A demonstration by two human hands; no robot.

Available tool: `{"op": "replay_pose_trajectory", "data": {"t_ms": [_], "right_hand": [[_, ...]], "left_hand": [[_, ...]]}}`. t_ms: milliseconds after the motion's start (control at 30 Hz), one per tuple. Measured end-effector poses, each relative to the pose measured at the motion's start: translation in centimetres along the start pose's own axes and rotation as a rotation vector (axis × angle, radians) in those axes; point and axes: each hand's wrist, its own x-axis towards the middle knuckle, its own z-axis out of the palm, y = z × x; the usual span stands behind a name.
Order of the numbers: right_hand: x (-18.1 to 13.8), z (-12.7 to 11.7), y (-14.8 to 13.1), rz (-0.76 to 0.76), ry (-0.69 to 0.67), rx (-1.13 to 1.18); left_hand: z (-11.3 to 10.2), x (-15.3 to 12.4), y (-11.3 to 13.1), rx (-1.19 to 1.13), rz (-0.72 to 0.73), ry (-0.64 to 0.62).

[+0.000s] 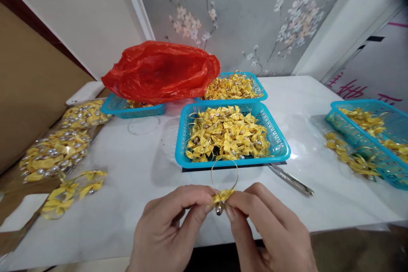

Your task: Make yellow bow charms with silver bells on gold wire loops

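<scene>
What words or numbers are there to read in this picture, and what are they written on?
Pink handwriting on the pale board at right: too blurred to read.
No other writing that I can make out, including on the red bag, front blue basket or held yellow ornament.

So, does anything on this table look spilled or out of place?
Some yellow flowers lie outside the right basket, beside its wall, while others are inside; perhaps spilled, perhaps set there. The red bag also partly hides the back left basket.
</scene>
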Motion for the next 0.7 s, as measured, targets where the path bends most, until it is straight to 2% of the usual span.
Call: {"op": "replay_pose_trajectory", "data": {"t_ms": [67,200,433,700], "right_hand": [[-0.06,-0.04,-0.06,0.016,-0.011,0.002],[0.08,-0.06,0.10,-0.013,-0.015,0.005],[0.29,0.26,0.25,-0.010,0.028,0.065],[0.02,0.39,0.26,-0.005,0.030,0.072]], "left_hand": [[0.16,-0.24,-0.06,-0.001,0.030,0.033],[0.26,-0.39,-0.19,-0.007,0.064,0.021],[0.23,-0.55,0.21,0.018,0.012,0.068],[0.31,-0.48,-0.35,-0.014,0.053,0.070]]}}
